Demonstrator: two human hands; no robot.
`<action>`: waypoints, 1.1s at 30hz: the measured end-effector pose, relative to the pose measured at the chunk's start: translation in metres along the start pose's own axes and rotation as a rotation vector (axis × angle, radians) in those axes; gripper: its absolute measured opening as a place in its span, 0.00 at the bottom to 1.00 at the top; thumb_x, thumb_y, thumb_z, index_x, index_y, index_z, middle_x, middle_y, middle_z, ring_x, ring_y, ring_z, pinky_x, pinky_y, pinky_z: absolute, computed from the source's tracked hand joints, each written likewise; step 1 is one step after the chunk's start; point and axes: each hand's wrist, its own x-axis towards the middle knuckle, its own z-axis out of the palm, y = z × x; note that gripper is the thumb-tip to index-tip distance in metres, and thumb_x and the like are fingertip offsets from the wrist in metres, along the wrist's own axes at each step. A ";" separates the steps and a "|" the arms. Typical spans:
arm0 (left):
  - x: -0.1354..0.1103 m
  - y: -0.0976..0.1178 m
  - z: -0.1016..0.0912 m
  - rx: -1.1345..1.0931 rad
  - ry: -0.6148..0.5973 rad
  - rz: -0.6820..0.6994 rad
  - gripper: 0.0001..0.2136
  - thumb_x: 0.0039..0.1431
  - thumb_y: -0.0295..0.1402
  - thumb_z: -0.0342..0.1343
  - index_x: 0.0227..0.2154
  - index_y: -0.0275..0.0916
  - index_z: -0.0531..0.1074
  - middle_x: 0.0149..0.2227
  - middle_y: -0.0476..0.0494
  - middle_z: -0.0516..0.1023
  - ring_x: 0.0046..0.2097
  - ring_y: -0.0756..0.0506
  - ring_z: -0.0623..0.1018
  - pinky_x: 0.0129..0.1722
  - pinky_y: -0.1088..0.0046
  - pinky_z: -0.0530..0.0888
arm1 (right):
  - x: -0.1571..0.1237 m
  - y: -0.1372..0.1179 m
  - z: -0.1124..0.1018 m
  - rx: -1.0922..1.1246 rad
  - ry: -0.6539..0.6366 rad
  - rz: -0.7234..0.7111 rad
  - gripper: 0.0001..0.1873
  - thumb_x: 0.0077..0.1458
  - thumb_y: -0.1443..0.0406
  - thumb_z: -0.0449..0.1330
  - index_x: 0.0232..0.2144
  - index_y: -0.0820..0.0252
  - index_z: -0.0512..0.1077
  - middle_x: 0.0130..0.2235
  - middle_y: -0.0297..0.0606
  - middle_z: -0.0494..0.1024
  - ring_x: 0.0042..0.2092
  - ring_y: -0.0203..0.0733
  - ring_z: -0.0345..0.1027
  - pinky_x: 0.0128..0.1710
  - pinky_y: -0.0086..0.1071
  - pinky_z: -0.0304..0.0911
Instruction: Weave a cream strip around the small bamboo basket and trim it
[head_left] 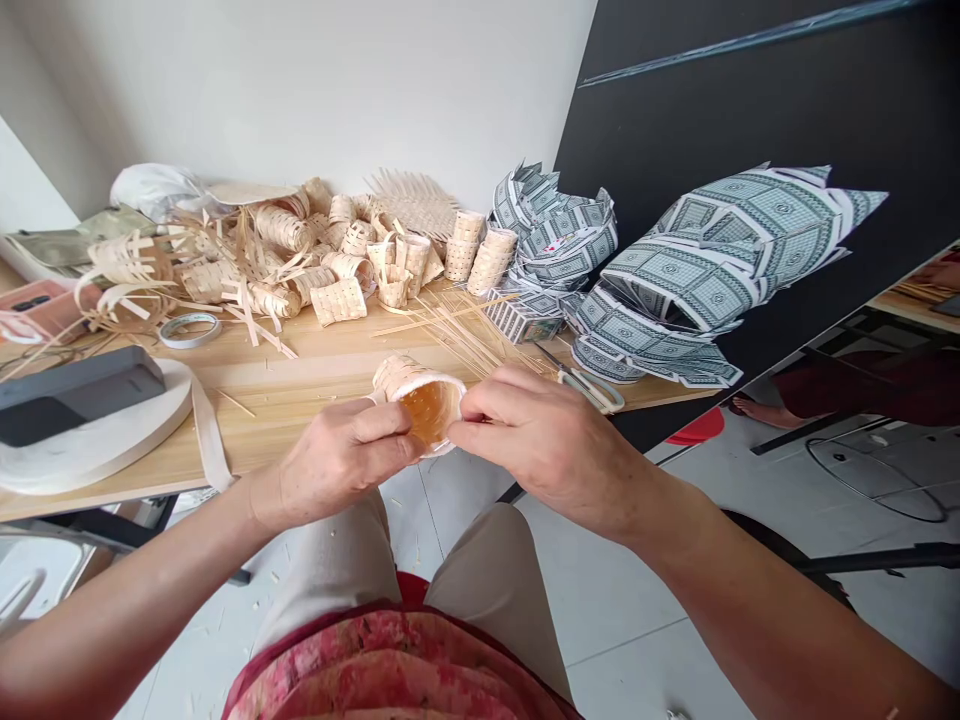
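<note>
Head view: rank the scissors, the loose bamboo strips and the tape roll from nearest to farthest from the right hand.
From the right hand:
1. Scissors, just ahead and to the right.
2. Loose bamboo strips, ahead and slightly left.
3. Tape roll, far off to the left.

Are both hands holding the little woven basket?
Yes, the left hand and the right hand grip the woven basket from either side.

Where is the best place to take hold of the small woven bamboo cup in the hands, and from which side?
Probably take the woven bamboo cup by its woven side wall, coming from the side and wrapping around it: it is a short round tube with its open mouth facing the person, so the pale rim stays free.
</note>
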 end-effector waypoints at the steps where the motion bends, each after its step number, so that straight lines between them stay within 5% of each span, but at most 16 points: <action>1: 0.000 0.000 0.000 0.011 -0.003 0.004 0.09 0.60 0.23 0.46 0.28 0.36 0.69 0.25 0.50 0.68 0.24 0.54 0.66 0.22 0.77 0.61 | 0.000 0.000 0.000 -0.001 -0.009 -0.002 0.17 0.56 0.77 0.46 0.21 0.63 0.69 0.25 0.36 0.67 0.30 0.36 0.54 0.27 0.29 0.51; 16: -0.001 0.001 0.005 -0.047 -0.081 -0.004 0.09 0.60 0.24 0.47 0.29 0.35 0.71 0.28 0.47 0.71 0.27 0.52 0.68 0.25 0.77 0.64 | -0.002 -0.001 0.004 0.011 -0.085 0.006 0.15 0.55 0.76 0.50 0.20 0.64 0.70 0.24 0.35 0.67 0.29 0.35 0.56 0.26 0.28 0.51; 24: 0.011 -0.009 0.002 -0.658 -0.267 -0.217 0.08 0.59 0.29 0.50 0.36 0.36 0.74 0.33 0.44 0.73 0.35 0.52 0.73 0.34 0.80 0.69 | 0.009 0.020 0.005 0.352 -0.283 0.067 0.13 0.52 0.75 0.56 0.23 0.58 0.76 0.24 0.32 0.73 0.32 0.35 0.60 0.30 0.28 0.55; 33: 0.023 -0.018 0.002 -0.938 -0.324 -0.263 0.08 0.58 0.29 0.51 0.32 0.34 0.76 0.32 0.44 0.74 0.33 0.53 0.73 0.33 0.80 0.70 | 0.023 0.033 0.003 0.565 -0.414 0.111 0.11 0.46 0.77 0.59 0.24 0.58 0.77 0.25 0.28 0.75 0.31 0.32 0.67 0.30 0.25 0.58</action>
